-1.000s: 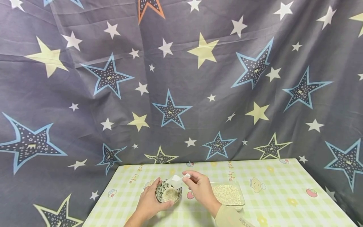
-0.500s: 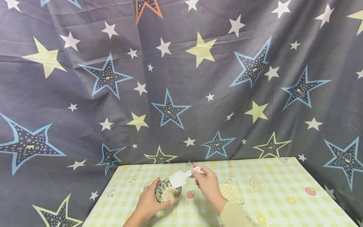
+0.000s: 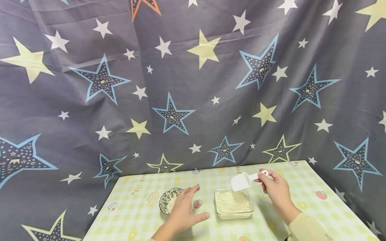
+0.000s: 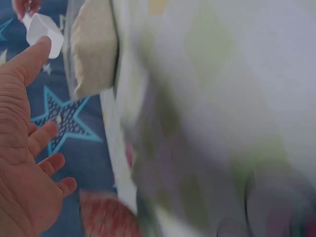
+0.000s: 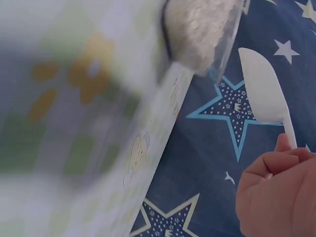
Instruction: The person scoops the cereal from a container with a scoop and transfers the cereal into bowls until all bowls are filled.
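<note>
In the head view my right hand pinches the handle of a white plastic scoop. Its blade overlaps the back edge of a clear rectangular container that holds pale flakes resembling oats. The right wrist view shows the scoop side-on, with curled fingers around its handle end. Between a dark-patterned bowl and the container is my left hand, fingers spread and holding nothing. It hides the bowl's right part; some flakes show inside. The left wrist view also has the hand with fingers apart.
A green-and-white checked cloth with printed cartoons covers the table. Behind the table's back edge hangs a dark curtain with stars. A reddish patterned thing shows low in the left wrist view.
My left hand has let go of the bowl and moved right. My right hand has carried the scoop rightward from over the bowl to the container. The head view has shifted slightly.
</note>
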A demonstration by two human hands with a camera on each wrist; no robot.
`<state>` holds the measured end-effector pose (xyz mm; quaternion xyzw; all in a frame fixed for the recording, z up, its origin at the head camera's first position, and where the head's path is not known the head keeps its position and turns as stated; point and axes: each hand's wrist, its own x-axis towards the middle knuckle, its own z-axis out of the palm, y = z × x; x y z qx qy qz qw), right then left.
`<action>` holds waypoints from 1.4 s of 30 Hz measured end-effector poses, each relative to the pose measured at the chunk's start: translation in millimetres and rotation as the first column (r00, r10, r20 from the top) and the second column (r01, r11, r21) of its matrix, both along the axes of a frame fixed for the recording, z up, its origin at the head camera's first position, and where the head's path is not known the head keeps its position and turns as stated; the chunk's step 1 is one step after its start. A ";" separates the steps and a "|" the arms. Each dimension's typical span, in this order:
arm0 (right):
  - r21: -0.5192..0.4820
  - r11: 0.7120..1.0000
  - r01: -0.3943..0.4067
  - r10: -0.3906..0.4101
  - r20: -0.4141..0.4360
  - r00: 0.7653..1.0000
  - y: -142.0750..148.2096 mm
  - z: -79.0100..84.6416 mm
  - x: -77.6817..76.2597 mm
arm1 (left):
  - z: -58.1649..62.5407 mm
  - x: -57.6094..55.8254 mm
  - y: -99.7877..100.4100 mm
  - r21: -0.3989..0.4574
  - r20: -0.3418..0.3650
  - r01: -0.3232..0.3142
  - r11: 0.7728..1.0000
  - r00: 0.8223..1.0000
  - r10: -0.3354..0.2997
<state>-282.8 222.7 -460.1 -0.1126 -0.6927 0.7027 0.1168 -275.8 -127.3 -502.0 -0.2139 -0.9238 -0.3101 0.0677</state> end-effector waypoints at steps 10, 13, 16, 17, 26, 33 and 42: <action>0.566 0.822 0.066 0.127 -0.295 0.947 3.2 0.3 9.5 | -15.4 -13.3 49.1 -0.058 0.081 0.033 0.998 0.996 -0.028; 0.649 0.753 0.108 0.204 -0.386 0.900 0.2 -1.7 8.9 | -16.1 -15.2 53.1 -0.057 0.082 0.042 0.997 0.996 -0.038; 0.694 0.707 0.136 0.257 -0.431 0.865 -2.5 -3.4 7.7 | -16.6 -16.9 54.5 -0.049 0.071 0.055 0.997 0.996 -0.051; 0.704 0.697 0.134 0.273 -0.434 0.859 -2.9 -3.5 7.6 | -17.0 -17.2 54.9 -0.048 0.067 0.057 0.997 0.996 -0.053; 0.721 0.691 -0.043 0.317 -0.249 0.915 3.1 -1.2 -0.8 | -20.9 -19.9 53.2 -0.029 0.079 0.031 0.999 0.996 -0.029; 0.600 0.764 -0.236 0.330 -0.051 0.943 6.9 -1.9 -5.7 | -23.2 -18.8 52.5 0.002 0.099 0.024 1.000 0.995 -0.024; 0.306 0.934 -0.186 0.164 0.096 0.982 -3.9 -20.8 -0.9 | -22.2 -18.9 52.8 0.014 0.111 0.024 1.000 0.993 -0.025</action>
